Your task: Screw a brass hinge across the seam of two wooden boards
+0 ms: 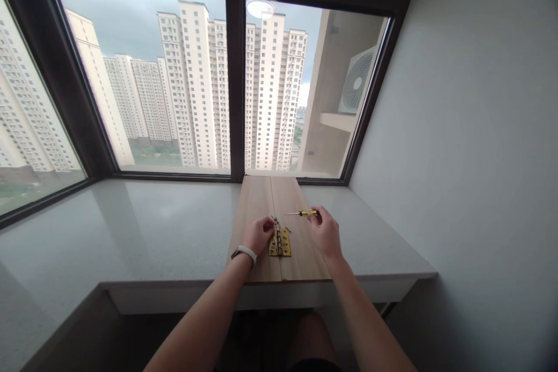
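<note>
Two wooden boards [261, 197] lie side by side on a white counter, running away from me toward the window. A brass hinge [281, 243] lies flat across their seam near the front. My left hand [258, 234] is closed, its fingertips pinching something small at the hinge's top left corner. My right hand [325, 231] grips the handle of a yellow screwdriver [302, 213], whose thin shaft points left above the hinge. A watch with a white band sits on my left wrist.
The white counter [165, 226] spreads wide to the left and narrowly to the right, ending at a white wall [457, 157]. Dark-framed windows [235, 81] stand behind the boards. The counter's front edge drops off just below the boards, over my knees.
</note>
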Motion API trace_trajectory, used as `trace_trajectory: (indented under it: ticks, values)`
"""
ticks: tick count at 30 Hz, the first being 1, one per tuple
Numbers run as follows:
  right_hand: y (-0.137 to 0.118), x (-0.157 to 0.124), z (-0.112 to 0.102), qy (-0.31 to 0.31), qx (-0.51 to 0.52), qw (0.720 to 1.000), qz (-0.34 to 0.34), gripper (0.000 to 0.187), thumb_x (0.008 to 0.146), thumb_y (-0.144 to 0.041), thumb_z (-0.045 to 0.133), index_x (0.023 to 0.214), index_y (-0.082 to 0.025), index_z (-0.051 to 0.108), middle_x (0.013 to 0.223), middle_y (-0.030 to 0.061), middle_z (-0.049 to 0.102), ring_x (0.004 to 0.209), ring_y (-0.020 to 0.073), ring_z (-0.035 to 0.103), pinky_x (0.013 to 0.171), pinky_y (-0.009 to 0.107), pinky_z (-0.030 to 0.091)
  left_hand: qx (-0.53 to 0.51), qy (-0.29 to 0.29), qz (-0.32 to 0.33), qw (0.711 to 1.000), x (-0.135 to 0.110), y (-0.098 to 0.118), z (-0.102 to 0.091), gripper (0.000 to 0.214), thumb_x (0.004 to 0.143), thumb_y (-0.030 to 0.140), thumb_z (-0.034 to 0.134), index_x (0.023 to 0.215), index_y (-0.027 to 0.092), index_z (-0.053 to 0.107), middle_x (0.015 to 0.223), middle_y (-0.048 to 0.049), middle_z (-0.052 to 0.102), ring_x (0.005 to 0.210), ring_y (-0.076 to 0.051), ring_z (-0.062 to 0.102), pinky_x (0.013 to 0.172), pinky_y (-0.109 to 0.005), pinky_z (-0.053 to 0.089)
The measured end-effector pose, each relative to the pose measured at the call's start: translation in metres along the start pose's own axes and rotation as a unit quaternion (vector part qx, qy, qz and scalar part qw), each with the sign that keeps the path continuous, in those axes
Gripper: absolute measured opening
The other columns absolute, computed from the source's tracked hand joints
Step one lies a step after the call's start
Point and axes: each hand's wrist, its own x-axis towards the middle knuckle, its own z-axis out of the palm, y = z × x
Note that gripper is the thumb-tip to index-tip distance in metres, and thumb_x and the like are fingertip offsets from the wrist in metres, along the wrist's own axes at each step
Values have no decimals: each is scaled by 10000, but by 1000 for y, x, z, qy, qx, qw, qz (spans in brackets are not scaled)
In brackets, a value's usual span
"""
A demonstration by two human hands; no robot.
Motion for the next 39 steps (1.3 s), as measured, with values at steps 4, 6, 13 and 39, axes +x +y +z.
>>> trace_trajectory:
  ticks: [4, 6, 13, 39]
  values:
    - [-31, 21, -15, -66, 58, 995, -55, 200, 965, -284, 512, 1116, -216, 625, 995, 68, 723, 862, 200, 702, 796, 309, 517, -4, -1, -1, 1000, -1, 0, 0, 114, 773, 180, 697, 884, 174, 720, 848, -49, 750, 781, -179, 692, 732, -281, 525]
    - [-45, 27, -18, -106, 59, 988, -92, 176, 944, -226, 526, 1080, -217, 637, 1004, 64, 715, 867, 194, 696, 806, 309, 516, -5, 0, -1, 1000, -1, 1, 0, 107, 775, 175, 693, 879, 178, 720, 842, -46, 749, 780, -178, 691, 730, -279, 522]
    - [-64, 31, -12, -178, 43, 975, -129, 214, 906, -89, 520, 1049, -200, 634, 996, 50, 695, 848, 162, 673, 823, 292, 499, -11, 1, 1, 1000, 0, -2, 2, 96, 783, 184, 684, 871, 178, 721, 837, -47, 747, 768, -176, 686, 729, -278, 524]
    - [-94, 78, 7, -326, -46, 927, -179, 219, 864, -67, 545, 964, -225, 661, 930, 9, 693, 828, 149, 608, 775, 254, 425, 3, 7, 4, 1000, -2, 0, 0, 87, 785, 207, 676, 861, 180, 711, 813, -30, 733, 745, -166, 663, 725, -271, 507]
